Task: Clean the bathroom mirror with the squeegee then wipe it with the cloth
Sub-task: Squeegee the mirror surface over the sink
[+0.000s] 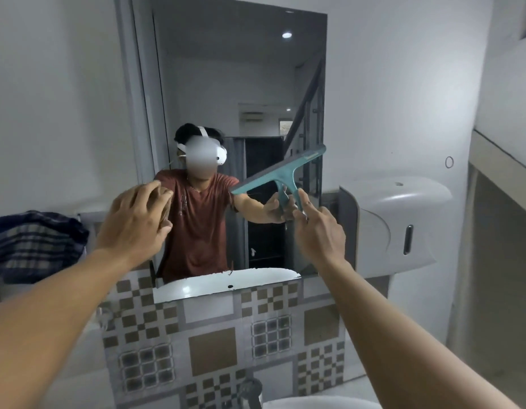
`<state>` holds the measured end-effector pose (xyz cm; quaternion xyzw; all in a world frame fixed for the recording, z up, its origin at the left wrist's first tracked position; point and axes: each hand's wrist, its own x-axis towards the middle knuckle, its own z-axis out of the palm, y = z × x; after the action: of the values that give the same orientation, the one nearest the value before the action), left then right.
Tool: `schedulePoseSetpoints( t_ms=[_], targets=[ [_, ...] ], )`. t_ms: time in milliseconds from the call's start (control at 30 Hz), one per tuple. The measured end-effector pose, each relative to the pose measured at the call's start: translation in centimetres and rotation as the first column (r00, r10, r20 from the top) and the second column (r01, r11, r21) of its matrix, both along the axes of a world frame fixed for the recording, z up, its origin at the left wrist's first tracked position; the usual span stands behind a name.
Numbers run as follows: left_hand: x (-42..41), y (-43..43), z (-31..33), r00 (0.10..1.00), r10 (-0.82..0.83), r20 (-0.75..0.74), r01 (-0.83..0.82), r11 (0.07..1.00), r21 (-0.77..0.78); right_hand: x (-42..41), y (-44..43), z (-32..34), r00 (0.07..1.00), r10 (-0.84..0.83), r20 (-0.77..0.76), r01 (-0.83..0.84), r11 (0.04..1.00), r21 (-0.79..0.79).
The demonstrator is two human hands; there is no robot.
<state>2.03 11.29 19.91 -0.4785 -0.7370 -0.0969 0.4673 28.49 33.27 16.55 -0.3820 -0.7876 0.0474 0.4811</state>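
The tall bathroom mirror hangs on the wall ahead and reflects a person in a red shirt. My right hand grips the handle of a teal squeegee, whose blade is tilted, right end higher, against the mirror's lower right part. My left hand rests with spread fingers against the mirror's lower left edge and holds nothing. A dark plaid cloth lies bunched on a ledge to the left of the mirror, apart from both hands.
A white wall dispenser sits right of the mirror. Patterned brown-and-grey tiles run below the mirror. The tap and the white basin rim are at the bottom edge. A ledge runs along the right wall.
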Motion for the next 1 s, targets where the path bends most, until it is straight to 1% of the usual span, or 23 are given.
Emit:
schedulePoseSetpoints(
  t_ms=[67, 200, 333, 433, 533, 633, 700, 800, 933, 1000],
  targets=[
    [0.0, 0.2, 0.9, 0.999, -0.034, 0.001, 0.034, 0.999, 0.033, -0.8, -0.3, -0.7, 0.999, 0.003, -0.043, -0.004, 1.000, -0.029],
    [-0.2, 0.6, 3.8, 0.994, -0.073, -0.080, 0.078, 0.995, 0.066, -2.2, -1.2, -2.1, 0.992, 0.026, -0.126, -0.041, 0.992, -0.118],
    [-0.6, 0.6, 6.5, 0.995, -0.037, -0.089, 0.043, 0.997, 0.071, -4.1, -3.4, -3.0, 0.962, 0.069, -0.264, -0.126, 0.971, -0.203],
    [-0.6, 0.5, 7.6, 0.997, -0.015, -0.081, 0.019, 0.999, 0.050, -5.4, -5.8, -3.3, 0.942, 0.082, -0.324, -0.174, 0.949, -0.265],
    [-0.5, 0.3, 8.0, 0.996, 0.006, -0.086, -0.003, 1.000, 0.029, -7.3, -8.1, -3.8, 0.898, 0.075, -0.435, -0.244, 0.905, -0.349],
    [-0.4, 0.2, 8.3, 0.995, 0.018, -0.098, -0.016, 1.000, 0.018, -9.9, -10.0, -4.5, 0.815, 0.072, -0.575, -0.347, 0.855, -0.386],
    [-0.6, -0.1, 8.6, 0.993, 0.026, -0.117, -0.025, 1.000, 0.008, -11.5, -11.0, -4.8, 0.777, 0.068, -0.626, -0.404, 0.817, -0.412],
    [-1.0, -0.4, 9.1, 0.988, 0.030, -0.152, -0.034, 0.999, -0.022, -12.3, -11.4, -5.3, 0.777, 0.061, -0.627, -0.415, 0.798, -0.436],
    [-1.2, -0.5, 9.3, 0.986, 0.023, -0.164, -0.029, 0.999, -0.035, -11.4, -12.7, -6.2, 0.842, 0.142, -0.520, -0.371, 0.853, -0.367],
    [-1.2, -0.5, 9.2, 0.986, 0.028, -0.163, -0.033, 0.999, -0.028, -11.2, -13.5, -6.7, 0.860, 0.185, -0.476, -0.376, 0.860, -0.344]
  ],
)
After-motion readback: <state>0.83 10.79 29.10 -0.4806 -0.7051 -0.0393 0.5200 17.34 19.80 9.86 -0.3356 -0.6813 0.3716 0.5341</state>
